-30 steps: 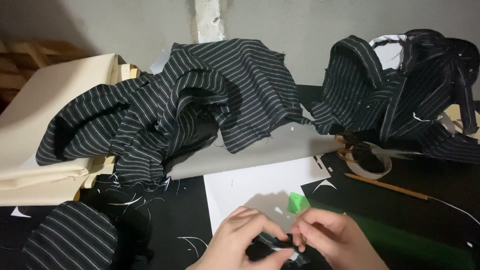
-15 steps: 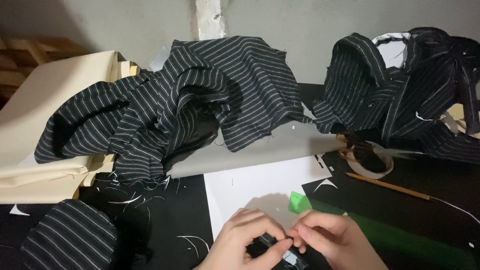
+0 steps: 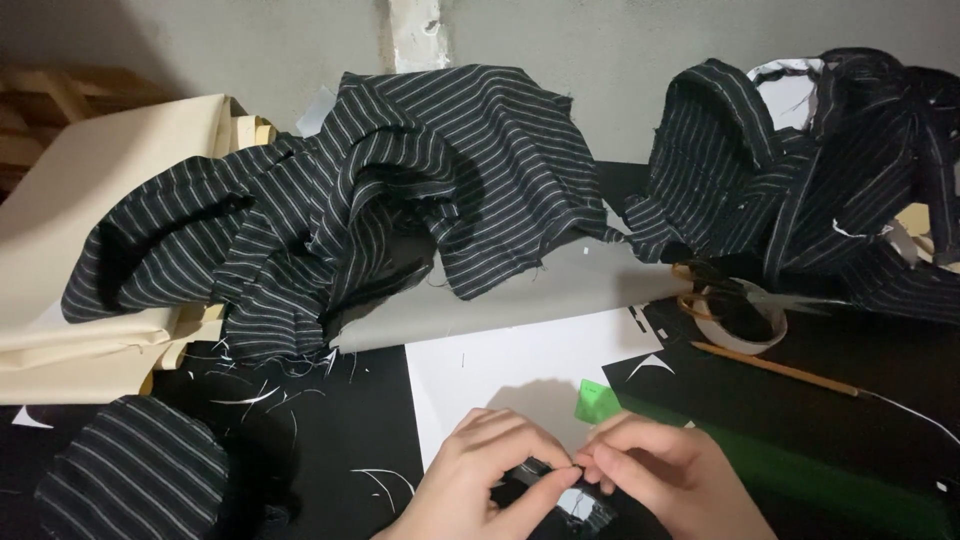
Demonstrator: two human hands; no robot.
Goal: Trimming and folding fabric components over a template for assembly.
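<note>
Dark worktable (image 3: 330, 440) against a grey wall, littered with white thread ends. White paper sheet (image 3: 520, 365) laid flat near the middle, taken as the landmark. At the sheet's near edge, left hand (image 3: 480, 480) and right hand (image 3: 665, 480), fingertips meeting, both pinched shut on a small scrap of black striped cloth (image 3: 555, 480). Compared with a second ago, hands drawn closer together and a little lower, the scrap bunched tighter between them; probably a fine fold or seam being worked. Just right of the sheet, a bright green plastic piece (image 3: 598, 402), smooth and angular. Behind the sheet, a big rumpled heap of black pinstriped fabric (image 3: 400, 190), soft and frayed at the edges. Left of it, cream cloth (image 3: 90, 250), folded flat. Farther right, a thin wooden pencil (image 3: 780, 370).
</note>
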